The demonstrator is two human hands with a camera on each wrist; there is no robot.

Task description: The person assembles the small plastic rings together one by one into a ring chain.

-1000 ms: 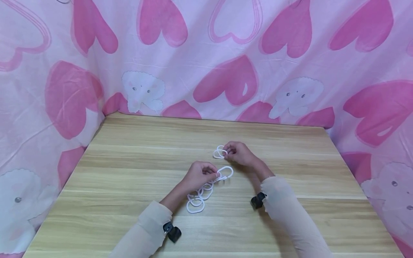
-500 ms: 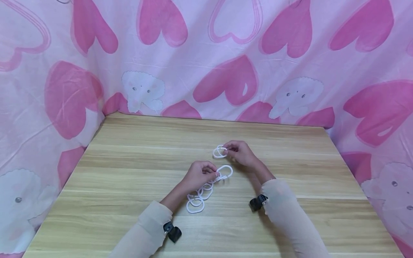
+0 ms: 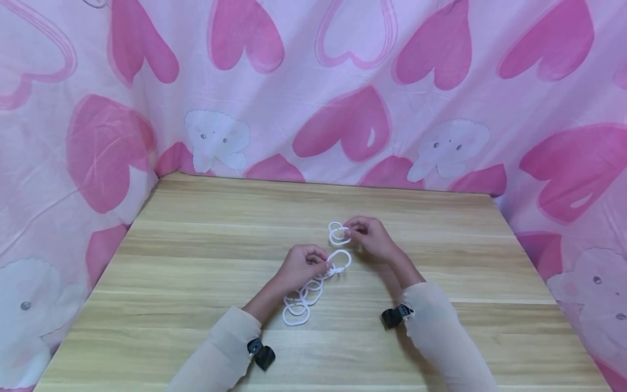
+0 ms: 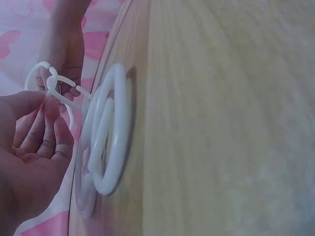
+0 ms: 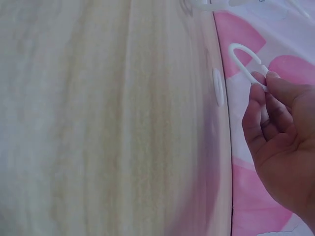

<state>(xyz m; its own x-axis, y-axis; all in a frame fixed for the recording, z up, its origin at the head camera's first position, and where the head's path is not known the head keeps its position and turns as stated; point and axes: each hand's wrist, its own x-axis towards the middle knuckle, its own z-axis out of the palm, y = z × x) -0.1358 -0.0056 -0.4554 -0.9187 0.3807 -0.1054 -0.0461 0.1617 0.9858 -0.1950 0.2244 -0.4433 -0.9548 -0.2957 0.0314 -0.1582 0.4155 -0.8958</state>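
White plastic oval rings with a small gap, linked into a chain (image 3: 296, 314), trail over the table from my left hand (image 3: 300, 268). Thumb and fingertips of that hand pinch the chain near its far end, where an end ring (image 4: 37, 73) stands up from the fingers. The rest of the links (image 4: 115, 132) lie stacked on the wood below the hand. Farther back, my right hand (image 3: 372, 238) pinches a single white ring (image 5: 241, 59) between thumb and fingers, its gap close to the thumb. Another loose ring (image 5: 218, 87) lies flat on the table just beyond it.
The wood-grain table (image 3: 196, 250) reaches back to a pink curtain (image 3: 274, 125) with hearts, which hangs along the back and both sides. Black wrist cameras (image 3: 262, 354) sit at both sleeve cuffs.
My right hand has shifted slightly right and nearer with its ring, which overlaps the loose ring less than before. The left hand stays almost still on the chain.
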